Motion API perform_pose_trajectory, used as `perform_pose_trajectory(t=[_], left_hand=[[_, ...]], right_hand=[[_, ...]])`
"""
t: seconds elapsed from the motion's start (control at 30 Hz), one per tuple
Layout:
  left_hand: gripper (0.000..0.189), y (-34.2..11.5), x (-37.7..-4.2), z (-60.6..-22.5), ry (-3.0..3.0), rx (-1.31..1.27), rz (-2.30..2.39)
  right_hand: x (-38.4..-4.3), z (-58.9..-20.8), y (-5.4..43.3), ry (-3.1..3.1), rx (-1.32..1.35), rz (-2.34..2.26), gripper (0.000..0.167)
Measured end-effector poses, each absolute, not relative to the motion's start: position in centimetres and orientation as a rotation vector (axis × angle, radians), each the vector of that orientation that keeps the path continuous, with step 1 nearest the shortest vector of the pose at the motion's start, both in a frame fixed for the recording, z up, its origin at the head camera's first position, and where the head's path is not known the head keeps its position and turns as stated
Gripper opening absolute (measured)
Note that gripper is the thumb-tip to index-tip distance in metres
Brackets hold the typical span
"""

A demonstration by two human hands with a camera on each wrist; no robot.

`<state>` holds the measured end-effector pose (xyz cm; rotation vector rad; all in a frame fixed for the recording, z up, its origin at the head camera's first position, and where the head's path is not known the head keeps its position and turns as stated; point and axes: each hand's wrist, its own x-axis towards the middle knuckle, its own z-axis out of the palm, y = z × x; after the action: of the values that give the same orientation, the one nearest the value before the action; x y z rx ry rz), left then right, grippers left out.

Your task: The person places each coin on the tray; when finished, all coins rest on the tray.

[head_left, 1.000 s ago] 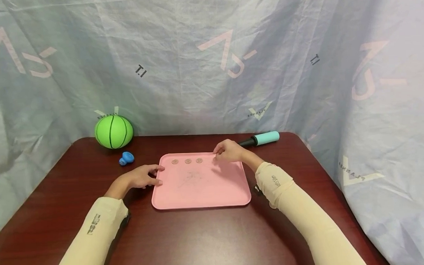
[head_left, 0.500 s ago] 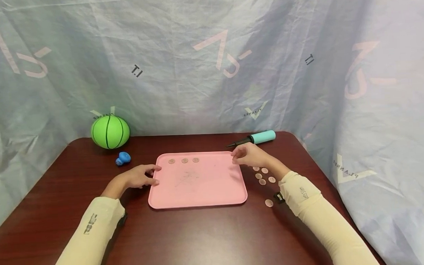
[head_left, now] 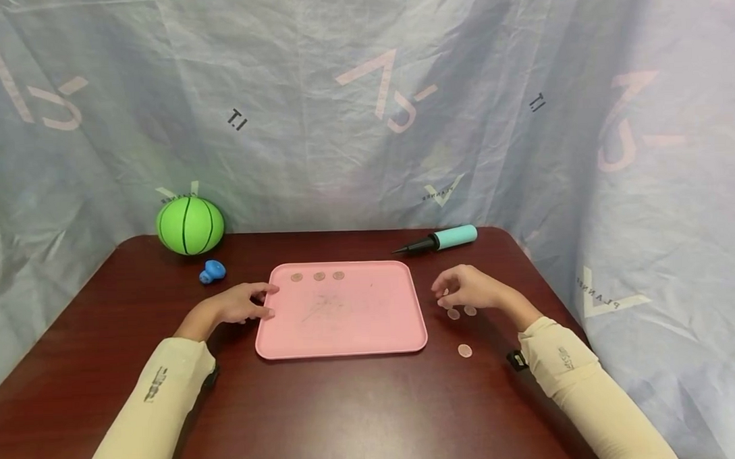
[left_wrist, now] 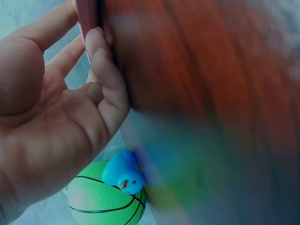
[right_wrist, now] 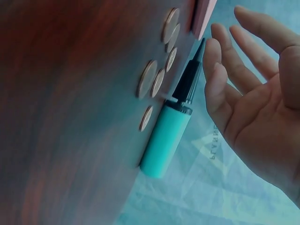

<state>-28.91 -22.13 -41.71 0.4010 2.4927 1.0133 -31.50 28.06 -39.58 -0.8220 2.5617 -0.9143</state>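
Note:
My left hand (head_left: 236,303) rests at the left edge of a pink tray (head_left: 347,338), thumb and fingers spread along its rim. In the left wrist view, fingertips touch the tray's edge (left_wrist: 84,18). Three copper-coloured coins (head_left: 319,276) lie in a row near the tray's far left corner. To the right of the tray, my right hand (head_left: 475,288) hovers above several loose coins (head_left: 453,314), partly covering them. Its fingers are loosely bent and hold nothing in the right wrist view, apart from the coins (right_wrist: 146,78). One coin (head_left: 465,351) lies nearer the front.
A green ball (head_left: 190,226) sits at the table's far left, with a blue toy duck (head_left: 212,271) in front of it. Behind the loose coins lies a turquoise hand pump (head_left: 455,236) with a black nozzle. A grey printed cloth (head_left: 304,157) hangs behind the dark wooden table (head_left: 325,413).
My right hand has moved right and nearer, from over the tray's far side to above the loose coins. My left hand stays at the tray edge. The view has shifted slightly.

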Motion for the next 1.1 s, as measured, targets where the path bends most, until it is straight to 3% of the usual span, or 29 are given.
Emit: perform_pose_trajectory(t=[0.57, 1.1], left_hand=[[0.063, -22.1, -29.1, -41.8, 2.503, 0.400, 0.989], [0.063, -22.1, -29.0, -41.6, 2.511, 0.376, 0.972]], right_hand=[[-30.4, -40.7, 30.1, 2.582, -0.837, -0.792, 0.012], [-30.5, -40.8, 30.3, 2.655, -0.901, -0.666, 0.019]])
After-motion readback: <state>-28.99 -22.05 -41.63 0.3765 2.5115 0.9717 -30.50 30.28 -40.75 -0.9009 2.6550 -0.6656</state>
